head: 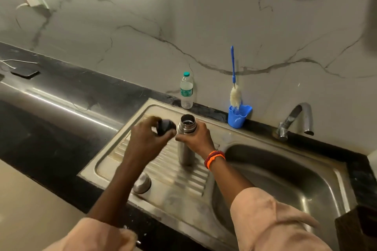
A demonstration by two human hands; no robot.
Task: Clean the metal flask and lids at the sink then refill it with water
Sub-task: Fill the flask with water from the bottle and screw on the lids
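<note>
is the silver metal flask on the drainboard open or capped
Open: the silver metal flask stands upright with a bare mouth; the left hand holds the dark round lid beside it.

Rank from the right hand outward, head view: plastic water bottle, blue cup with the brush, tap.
From the right hand, which grips the flask:
1. Plastic water bottle, just behind it against the wall.
2. Blue cup, behind and to its right on the counter edge.
3. Tap, far right, over the basin.

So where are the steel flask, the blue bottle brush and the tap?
Open steel flask (186,148): head view, on its lower body.
Blue-handled bottle brush (232,63): head view, on its handle.
Curved metal tap (306,111): head view, on its spout bend.
</note>
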